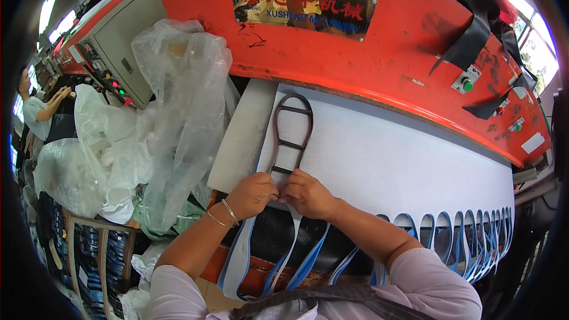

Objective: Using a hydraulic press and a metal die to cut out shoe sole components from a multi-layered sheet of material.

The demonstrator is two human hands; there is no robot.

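A dark, sole-shaped cutting die (290,144) with several crossbars lies at the left end of a white ribbed foam sheet (385,154). My left hand (255,194), a bangle at its wrist, is closed at the die's near end. Beside it my right hand (308,194) is closed on the same end, and the fingertips of both almost meet. The fingers hide that end of the die. Sole-shaped cutouts run along the sheet's near edge, leaving thin blue-and-white foam strips (303,266) that hang in loops towards me.
Behind the sheet stands a red machine beam (391,65) with a green button (467,85). Black strips (471,41) hang over its right end. Clear plastic bags (184,112) heap up at the left, near a grey control box (121,47). A person (41,109) is farther left.
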